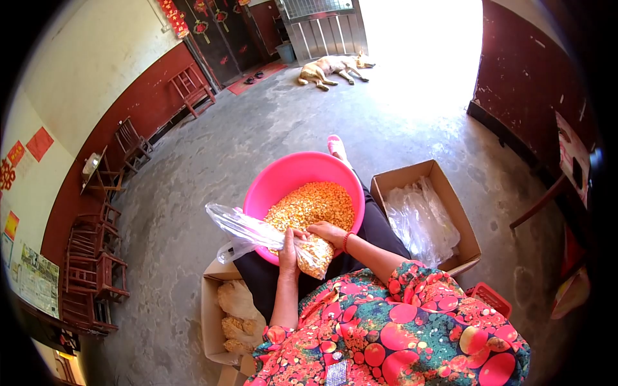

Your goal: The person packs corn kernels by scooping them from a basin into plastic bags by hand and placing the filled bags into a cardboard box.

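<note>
A clear plastic bag (314, 256), its lower end filled with yellow-orange kernels that look like corn, is held over my lap. My left hand (289, 253) is closed around the gathered neck, and the loose top of the bag spreads out to the left. With bent fingers, my right hand (329, 233) grips the same bag at its neck, close beside the left; its fingertips are partly hidden. Just beyond both hands, a pink basin (261, 183) rests on my legs, holding a heap of loose kernels (315, 204).
To the right, a cardboard box (467, 248) contains clear plastic bags (421, 219). Another box (211, 309) at the left holds filled bags (238, 315). A red plastic basket (490, 299) is by my right side. Wooden chairs (90, 270) line the left wall; a dog (335, 69) lies near the doorway.
</note>
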Available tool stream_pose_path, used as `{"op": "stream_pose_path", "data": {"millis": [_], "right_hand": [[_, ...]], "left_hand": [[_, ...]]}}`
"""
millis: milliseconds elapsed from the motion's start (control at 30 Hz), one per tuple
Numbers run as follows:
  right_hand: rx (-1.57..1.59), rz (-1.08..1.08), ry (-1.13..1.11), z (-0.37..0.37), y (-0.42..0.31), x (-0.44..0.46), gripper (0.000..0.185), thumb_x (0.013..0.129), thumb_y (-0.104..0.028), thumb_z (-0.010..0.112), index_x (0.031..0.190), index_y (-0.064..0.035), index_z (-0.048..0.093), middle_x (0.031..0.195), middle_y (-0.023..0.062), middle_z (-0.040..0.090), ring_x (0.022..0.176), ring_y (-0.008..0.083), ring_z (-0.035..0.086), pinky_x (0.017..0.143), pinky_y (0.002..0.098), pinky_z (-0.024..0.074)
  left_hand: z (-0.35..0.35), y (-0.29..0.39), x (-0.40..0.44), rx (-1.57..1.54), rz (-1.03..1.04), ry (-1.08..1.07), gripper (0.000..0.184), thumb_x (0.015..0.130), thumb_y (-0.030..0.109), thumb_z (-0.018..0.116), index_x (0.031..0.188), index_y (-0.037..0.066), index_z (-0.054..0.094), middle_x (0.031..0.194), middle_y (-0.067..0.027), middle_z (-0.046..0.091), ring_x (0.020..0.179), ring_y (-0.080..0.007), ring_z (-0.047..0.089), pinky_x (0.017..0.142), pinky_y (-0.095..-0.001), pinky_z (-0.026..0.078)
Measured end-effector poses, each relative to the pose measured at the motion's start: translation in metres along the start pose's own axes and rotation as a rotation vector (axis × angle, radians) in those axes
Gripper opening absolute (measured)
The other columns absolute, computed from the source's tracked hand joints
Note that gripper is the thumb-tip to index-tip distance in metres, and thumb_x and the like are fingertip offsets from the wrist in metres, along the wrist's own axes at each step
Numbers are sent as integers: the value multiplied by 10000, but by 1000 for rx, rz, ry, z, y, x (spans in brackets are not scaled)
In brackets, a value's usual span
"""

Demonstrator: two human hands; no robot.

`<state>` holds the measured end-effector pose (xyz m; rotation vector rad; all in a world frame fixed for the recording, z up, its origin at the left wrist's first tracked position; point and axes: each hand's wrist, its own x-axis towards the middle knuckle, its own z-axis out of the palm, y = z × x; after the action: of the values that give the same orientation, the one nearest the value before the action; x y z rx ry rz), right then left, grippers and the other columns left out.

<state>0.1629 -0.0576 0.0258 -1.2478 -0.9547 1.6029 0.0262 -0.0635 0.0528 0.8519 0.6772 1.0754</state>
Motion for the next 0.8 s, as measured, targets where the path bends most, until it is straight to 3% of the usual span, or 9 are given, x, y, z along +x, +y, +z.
{"op": "stream_pose_path", "data": {"millis": [800], "right_hand": [[-15,-6,10,-2,6,5,233,779,-201,433,759,-12,568,721,74,575,565,124,553,503,274,460]], "left_hand": [[-4,-1,2,-73,7,-40,409,878,389,323,724,41,471,661,-85,499,738,-197,512,738,-309,410]]}}
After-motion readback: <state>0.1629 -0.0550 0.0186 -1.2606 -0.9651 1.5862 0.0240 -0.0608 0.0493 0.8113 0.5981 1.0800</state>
